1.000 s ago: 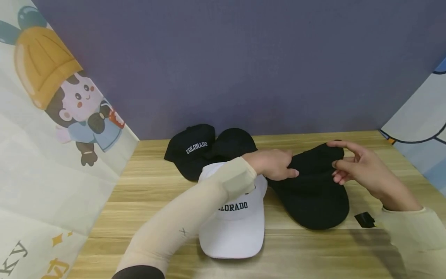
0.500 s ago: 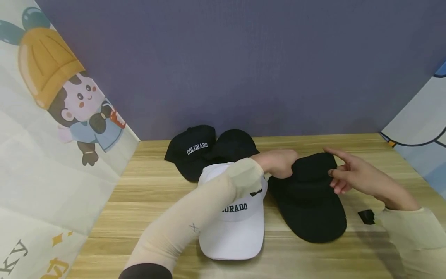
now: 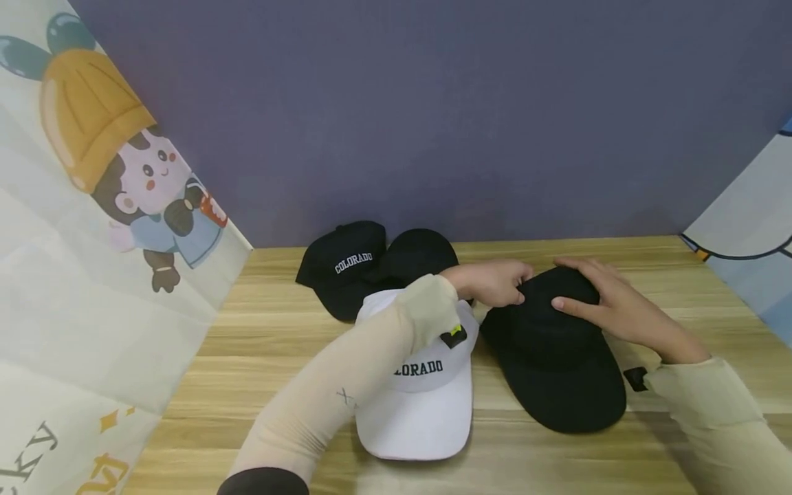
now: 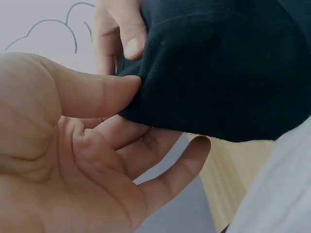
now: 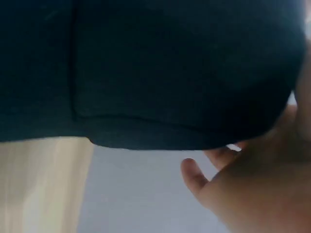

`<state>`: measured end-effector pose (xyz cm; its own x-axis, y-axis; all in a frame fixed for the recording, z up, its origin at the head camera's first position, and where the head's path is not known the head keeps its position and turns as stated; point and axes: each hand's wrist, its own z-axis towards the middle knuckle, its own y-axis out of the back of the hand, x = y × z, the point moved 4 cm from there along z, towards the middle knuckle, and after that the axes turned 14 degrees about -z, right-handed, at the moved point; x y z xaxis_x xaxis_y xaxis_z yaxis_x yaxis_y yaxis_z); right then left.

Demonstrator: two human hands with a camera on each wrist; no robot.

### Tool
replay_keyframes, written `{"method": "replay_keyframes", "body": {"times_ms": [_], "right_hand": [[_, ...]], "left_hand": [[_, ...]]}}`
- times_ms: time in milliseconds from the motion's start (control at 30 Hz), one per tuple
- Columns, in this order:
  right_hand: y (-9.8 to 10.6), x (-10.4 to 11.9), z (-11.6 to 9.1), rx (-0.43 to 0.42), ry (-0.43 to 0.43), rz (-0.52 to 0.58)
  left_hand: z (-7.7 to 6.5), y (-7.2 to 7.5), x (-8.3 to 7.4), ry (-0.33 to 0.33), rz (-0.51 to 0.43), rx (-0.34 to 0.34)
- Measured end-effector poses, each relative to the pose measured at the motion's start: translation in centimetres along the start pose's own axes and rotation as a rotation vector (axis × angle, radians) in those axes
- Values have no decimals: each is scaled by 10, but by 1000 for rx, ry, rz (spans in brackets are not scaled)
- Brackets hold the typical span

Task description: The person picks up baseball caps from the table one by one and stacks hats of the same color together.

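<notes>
A plain black baseball cap (image 3: pixel 557 375) lies at the right of the table, its brim toward me. My left hand (image 3: pixel 491 283) pinches the far left edge of its crown. In the left wrist view, the thumb of that left hand (image 4: pixel 92 97) presses the fabric from one side, with fingers under the edge. My right hand (image 3: pixel 625 313) holds the crown's far right side, thumb on the front and the other fingers behind. In the right wrist view, dark fabric (image 5: pixel 160 73) hides part of that hand.
A white COLORADO cap (image 3: pixel 414 419) lies under my left forearm, left of the held cap. Behind it sit a black COLORADO cap (image 3: pixel 355 251) and another black cap-shaped piece (image 3: pixel 421 254), against the grey-blue panel (image 3: pixel 433 124). Printed sheets (image 3: pixel 68 295) flank the wooden table (image 3: pixel 247 371).
The held cap's crown has gone from flattened to rounded, and its brim has shifted toward me. My right hand has moved left, its thumb now laid on the crown's front.
</notes>
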<state>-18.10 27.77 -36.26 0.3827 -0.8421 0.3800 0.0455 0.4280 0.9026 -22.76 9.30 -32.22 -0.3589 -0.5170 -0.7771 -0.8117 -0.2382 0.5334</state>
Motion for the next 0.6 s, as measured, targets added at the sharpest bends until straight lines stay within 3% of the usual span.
{"method": "replay_keyframes", "body": {"times_ms": [200, 367, 500, 600], "right_hand": [[-10, -5, 5, -26, -49, 37], [-17, -7, 7, -15, -79, -2], [-22, -9, 8, -16, -120, -35], [-27, -10, 8, 1, -137, -59]], "left_hand": [[-2, 3, 7, 9, -161, 14], [-2, 6, 12, 48, -215, -31], [-5, 9, 12, 115, -137, -92], [-11, 14, 9, 148, 22, -125]]}}
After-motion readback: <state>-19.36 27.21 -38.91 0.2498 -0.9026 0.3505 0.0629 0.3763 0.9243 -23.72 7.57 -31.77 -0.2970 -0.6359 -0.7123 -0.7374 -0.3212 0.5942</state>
